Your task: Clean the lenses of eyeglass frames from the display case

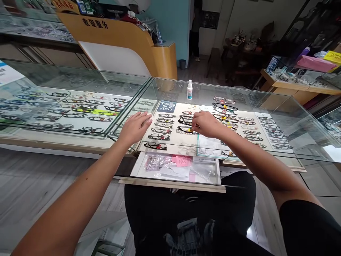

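My left hand (135, 127) rests palm down on the glass top of a display case (125, 124), fingers stretched out. A small white edge shows beside its fingertips; I cannot make out what it is. My right hand (206, 123) is closed, thumb and fingers pinched at the right end of a pair of dark-framed eyeglasses (185, 129) with a yellow tag. Just behind that pair lie more black eyeglasses (185, 120). Another group of eyeglasses (225, 106) lies beyond my right hand. A white spray bottle (189, 90) stands upright toward the back of the glass.
Below the glass front, a drawer (217, 174) is pulled out over my lap, holding plastic bags and pink paper (183, 161). Rows of eyeglasses (160, 130) fill the case. A wooden counter (119, 32) stands behind. Someone's legs (194, 42) show in the back doorway.
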Tool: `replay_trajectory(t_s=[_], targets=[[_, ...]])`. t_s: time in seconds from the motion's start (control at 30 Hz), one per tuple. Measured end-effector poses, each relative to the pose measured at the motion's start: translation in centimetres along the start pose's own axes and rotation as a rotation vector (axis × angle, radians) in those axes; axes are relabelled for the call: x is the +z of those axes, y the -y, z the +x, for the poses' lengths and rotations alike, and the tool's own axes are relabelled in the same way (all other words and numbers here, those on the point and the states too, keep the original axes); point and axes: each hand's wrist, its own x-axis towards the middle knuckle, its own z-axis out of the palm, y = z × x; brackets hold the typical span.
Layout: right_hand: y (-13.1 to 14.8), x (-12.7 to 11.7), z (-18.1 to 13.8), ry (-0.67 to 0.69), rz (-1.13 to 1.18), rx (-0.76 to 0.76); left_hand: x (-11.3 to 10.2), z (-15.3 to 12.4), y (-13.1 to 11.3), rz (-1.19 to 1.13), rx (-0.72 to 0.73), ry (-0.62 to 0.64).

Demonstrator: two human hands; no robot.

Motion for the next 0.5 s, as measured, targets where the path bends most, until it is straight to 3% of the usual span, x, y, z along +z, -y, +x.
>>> replay_trajectory(t_s=[0.43, 0.5], targets=[[0.0, 0.1, 0.4, 0.062, -0.046, 0.024, -0.3, 0.0, -0.3, -0.011, -0.005, 0.011], [1.0, -0.6, -0.6, 0.002, -0.047, 0.024, -0.3, -0.1, -0.4, -0.012, -0.014, 0.015]])
